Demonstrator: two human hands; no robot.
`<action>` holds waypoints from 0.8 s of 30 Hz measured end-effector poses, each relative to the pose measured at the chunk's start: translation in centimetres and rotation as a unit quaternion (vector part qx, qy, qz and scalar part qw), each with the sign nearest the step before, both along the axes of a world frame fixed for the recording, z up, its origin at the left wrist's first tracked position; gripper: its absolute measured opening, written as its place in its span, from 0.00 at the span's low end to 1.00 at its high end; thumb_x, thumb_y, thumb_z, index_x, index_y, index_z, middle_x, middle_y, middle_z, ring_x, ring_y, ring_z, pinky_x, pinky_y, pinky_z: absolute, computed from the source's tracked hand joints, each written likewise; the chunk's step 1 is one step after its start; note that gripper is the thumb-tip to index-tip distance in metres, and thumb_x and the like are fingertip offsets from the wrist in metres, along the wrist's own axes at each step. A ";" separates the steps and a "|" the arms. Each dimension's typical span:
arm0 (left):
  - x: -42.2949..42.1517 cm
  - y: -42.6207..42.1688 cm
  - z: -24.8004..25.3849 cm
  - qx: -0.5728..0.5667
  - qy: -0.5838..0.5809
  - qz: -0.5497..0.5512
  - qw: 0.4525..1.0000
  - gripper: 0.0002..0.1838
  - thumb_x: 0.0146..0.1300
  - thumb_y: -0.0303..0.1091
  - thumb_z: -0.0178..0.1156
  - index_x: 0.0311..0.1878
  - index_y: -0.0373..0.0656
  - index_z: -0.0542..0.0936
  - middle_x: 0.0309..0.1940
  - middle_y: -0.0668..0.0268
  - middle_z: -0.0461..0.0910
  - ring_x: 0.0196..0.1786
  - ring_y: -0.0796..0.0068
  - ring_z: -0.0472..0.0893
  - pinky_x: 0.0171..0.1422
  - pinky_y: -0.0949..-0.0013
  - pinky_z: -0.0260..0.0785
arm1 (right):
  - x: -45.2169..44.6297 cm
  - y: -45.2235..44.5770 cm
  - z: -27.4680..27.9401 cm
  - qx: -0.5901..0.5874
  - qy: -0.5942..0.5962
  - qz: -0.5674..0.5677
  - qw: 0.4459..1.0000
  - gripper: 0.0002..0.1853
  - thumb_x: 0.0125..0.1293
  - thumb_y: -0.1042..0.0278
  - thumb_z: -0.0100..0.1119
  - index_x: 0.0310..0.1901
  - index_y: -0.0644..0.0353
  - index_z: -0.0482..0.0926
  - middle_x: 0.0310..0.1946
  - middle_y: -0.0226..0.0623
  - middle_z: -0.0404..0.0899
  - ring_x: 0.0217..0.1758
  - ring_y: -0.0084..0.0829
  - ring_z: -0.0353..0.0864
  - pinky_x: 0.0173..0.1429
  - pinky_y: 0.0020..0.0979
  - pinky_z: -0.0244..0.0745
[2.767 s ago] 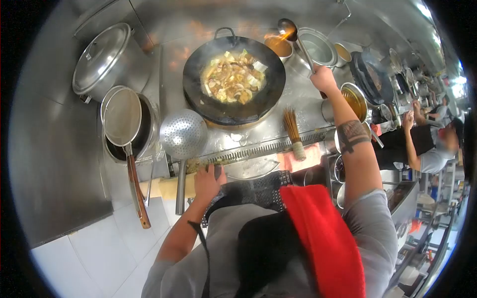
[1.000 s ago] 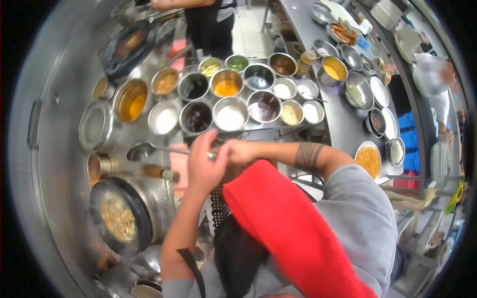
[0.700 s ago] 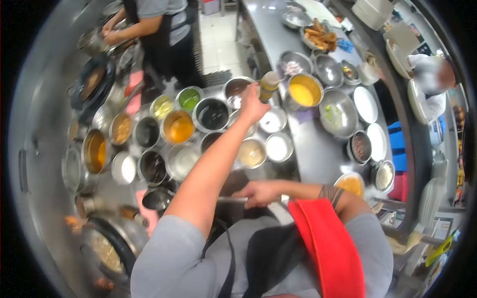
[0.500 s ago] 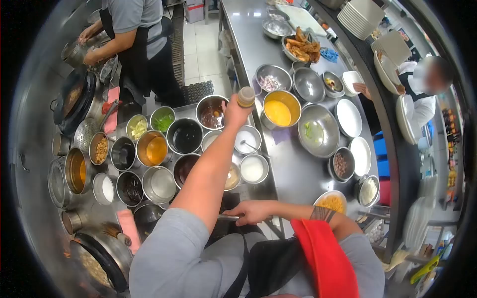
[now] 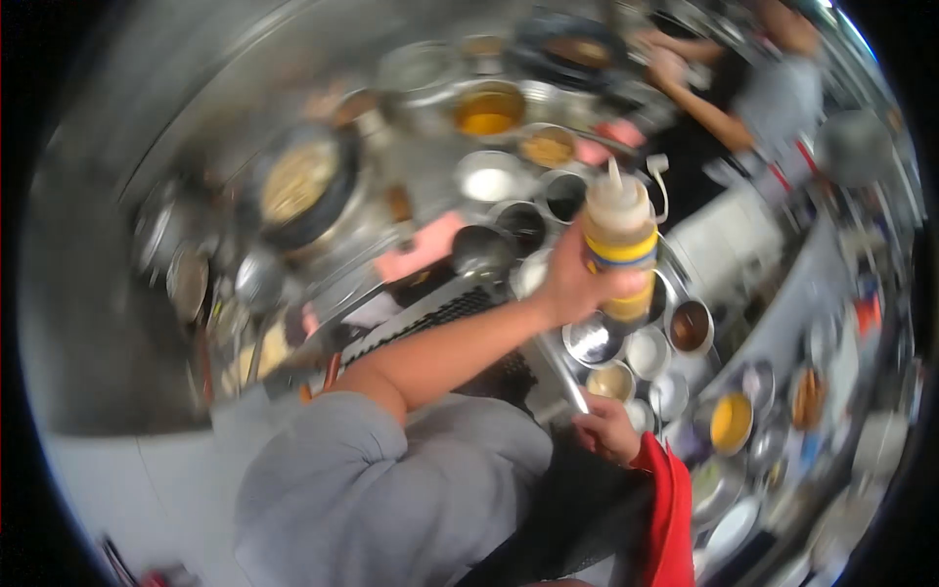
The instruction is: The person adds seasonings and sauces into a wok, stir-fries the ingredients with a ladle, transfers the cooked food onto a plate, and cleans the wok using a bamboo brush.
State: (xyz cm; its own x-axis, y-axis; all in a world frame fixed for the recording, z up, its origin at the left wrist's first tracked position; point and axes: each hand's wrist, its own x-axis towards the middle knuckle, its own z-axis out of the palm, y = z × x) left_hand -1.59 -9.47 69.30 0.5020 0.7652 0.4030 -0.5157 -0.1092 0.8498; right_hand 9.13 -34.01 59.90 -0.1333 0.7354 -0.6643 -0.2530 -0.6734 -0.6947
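Note:
My left hand (image 5: 572, 284) is wrapped round a squeeze bottle (image 5: 621, 220), held upright above the pots. The bottle has a pale pointed nozzle, a white tethered cap hanging off its side and a yellow band. Lower down, close to the red cloth, my right hand (image 5: 608, 428) is closed on a metal utensil handle (image 5: 572, 382). Motion blur hides which utensil end belongs to that handle. Round the bottle stand several metal pots, among them one with dark brown sauce (image 5: 691, 326) and one with white contents (image 5: 487, 182).
A wok with pale food (image 5: 301, 181) sits at the left, with ladles (image 5: 259, 279) beyond it. Pink cloths (image 5: 421, 247) lie along the counter. Another person (image 5: 778, 103) works at the upper right near a second wok (image 5: 567, 49). A bowl of yellow liquid (image 5: 731, 423) stands right.
The view has swung left toward the stove. My left hand has lifted the squeeze bottle, whose nozzle now points up. My right hand still grips the metal handle.

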 end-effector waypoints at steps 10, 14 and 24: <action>-44.4 17.7 9.1 0.043 0.823 0.375 0.425 0.34 0.48 0.47 0.75 0.58 0.41 0.81 0.49 0.52 0.88 0.54 0.55 0.87 0.59 0.58 0.78 | -5.0 13.9 6.8 0.061 -0.126 0.070 0.988 0.31 0.64 0.84 0.61 0.71 0.62 0.75 0.28 0.23 0.78 0.25 0.15 0.72 0.30 0.21 0.65; -53.6 25.4 5.6 0.062 0.905 0.313 0.283 0.24 0.53 0.38 0.71 0.55 0.42 0.86 0.48 0.56 0.89 0.52 0.56 0.89 0.56 0.55 0.81 | -8.5 17.2 8.1 0.083 -0.151 0.071 0.983 0.32 0.64 0.84 0.62 0.72 0.63 0.74 0.26 0.23 0.76 0.23 0.14 0.70 0.28 0.19 0.62; -60.7 31.4 1.6 0.101 0.921 0.271 0.262 0.16 0.60 0.32 0.65 0.51 0.42 0.88 0.50 0.55 0.88 0.53 0.56 0.88 0.55 0.57 0.82 | -13.6 16.9 7.0 0.082 -0.189 0.037 0.978 0.31 0.63 0.82 0.56 0.71 0.63 0.74 0.22 0.27 0.73 0.16 0.19 0.68 0.21 0.24 0.61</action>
